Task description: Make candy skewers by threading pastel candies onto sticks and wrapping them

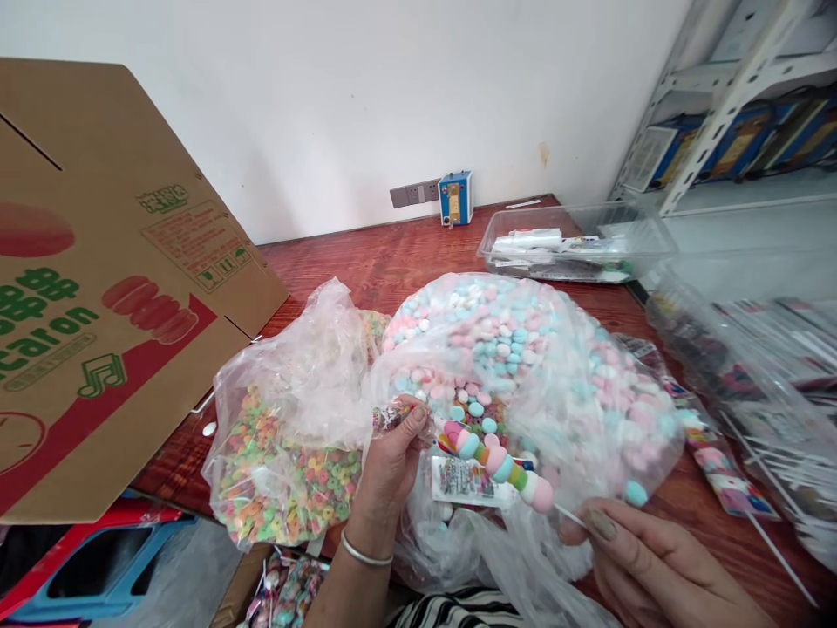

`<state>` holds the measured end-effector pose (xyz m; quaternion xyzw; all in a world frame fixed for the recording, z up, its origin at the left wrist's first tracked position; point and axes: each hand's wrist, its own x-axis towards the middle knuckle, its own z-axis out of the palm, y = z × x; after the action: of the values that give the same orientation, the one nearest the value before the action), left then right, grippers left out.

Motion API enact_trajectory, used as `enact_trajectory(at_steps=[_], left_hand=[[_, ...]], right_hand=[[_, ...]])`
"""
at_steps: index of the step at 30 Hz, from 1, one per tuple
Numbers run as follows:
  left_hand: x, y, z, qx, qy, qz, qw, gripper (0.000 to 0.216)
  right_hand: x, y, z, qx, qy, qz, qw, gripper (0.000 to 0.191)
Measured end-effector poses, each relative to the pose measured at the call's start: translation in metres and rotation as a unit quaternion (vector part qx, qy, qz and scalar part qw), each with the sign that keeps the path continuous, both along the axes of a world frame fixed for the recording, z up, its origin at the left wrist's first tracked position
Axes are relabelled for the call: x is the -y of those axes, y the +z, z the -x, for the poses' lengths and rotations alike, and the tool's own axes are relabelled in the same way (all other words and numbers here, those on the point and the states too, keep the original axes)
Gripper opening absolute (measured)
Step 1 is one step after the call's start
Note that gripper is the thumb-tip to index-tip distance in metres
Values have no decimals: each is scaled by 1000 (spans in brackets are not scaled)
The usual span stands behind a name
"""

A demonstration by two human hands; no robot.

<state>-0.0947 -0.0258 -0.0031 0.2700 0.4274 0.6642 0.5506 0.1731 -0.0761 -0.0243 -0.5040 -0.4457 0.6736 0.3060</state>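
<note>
My right hand (660,554) pinches the white stick of a candy skewer (499,462), threaded with pink, blue, green and orange pieces. The skewer tilts up to the left, its tip close to my left hand (396,449). Between my left thumb and fingers is a small clear printed wrapper (391,417); whether the tip sits inside it I cannot tell. Beneath the skewer lies a white printed packet (467,481). Behind my hands spreads a big clear bag of round pastel candies (484,323). Left of it is a bag of ring-shaped candies (314,480).
A large cardboard box (131,349) stands at the left. Clear plastic bins (579,275) sit at the back right and along the right side. A wrapped candy skewer (723,471) lies at the right. Below the table edge, wrapped candies (288,589) fill a carton.
</note>
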Motion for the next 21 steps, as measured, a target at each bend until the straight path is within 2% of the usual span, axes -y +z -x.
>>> enact_trajectory(at_steps=[3,9,11,17,21], left_hand=[[-2,-3,-3,-15,3,21,1000,25],[-5,-4,-9,0,0,74,997,29],[-6,-1,-12,-1,-5,76,997,31],[-8,3,-17,-11,-12,99,995,35],[-8,-3,-17,-29,-20,82,996,29]], right_hand=[[0,1,4,-49,49,42,997,51],[-10,19,4,72,58,-111,990,41],[-12,23,6,100,57,-136,984,40],[-9,23,12,148,49,-146,977,32],[-5,18,15,137,32,-141,980,40]])
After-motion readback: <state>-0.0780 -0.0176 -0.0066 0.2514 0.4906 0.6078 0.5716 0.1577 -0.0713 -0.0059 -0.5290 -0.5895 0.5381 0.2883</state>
